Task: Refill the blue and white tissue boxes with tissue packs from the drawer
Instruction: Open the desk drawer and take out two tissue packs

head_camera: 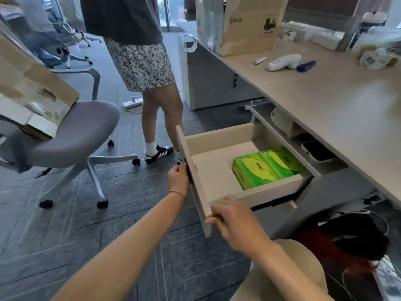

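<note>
A beige drawer (219, 137) under the desk stands pulled out. Green tissue packs (263, 168) lie side by side in its right half; the left half of the drawer floor is bare. My left hand (179, 178) grips the dark handle on the drawer front. My right hand (233, 218) holds the near corner of the drawer, fingers curled over its front panel and side wall. No blue or white tissue box is in view.
A person (138, 61) stands close beyond the drawer. A grey swivel chair (71, 135) carrying a cardboard box (32, 88) sits left. The desk (325, 94) holds a carton (249, 25), a white handheld device (282, 61) and clutter. A phone (318, 151) lies on the shelf under the desk.
</note>
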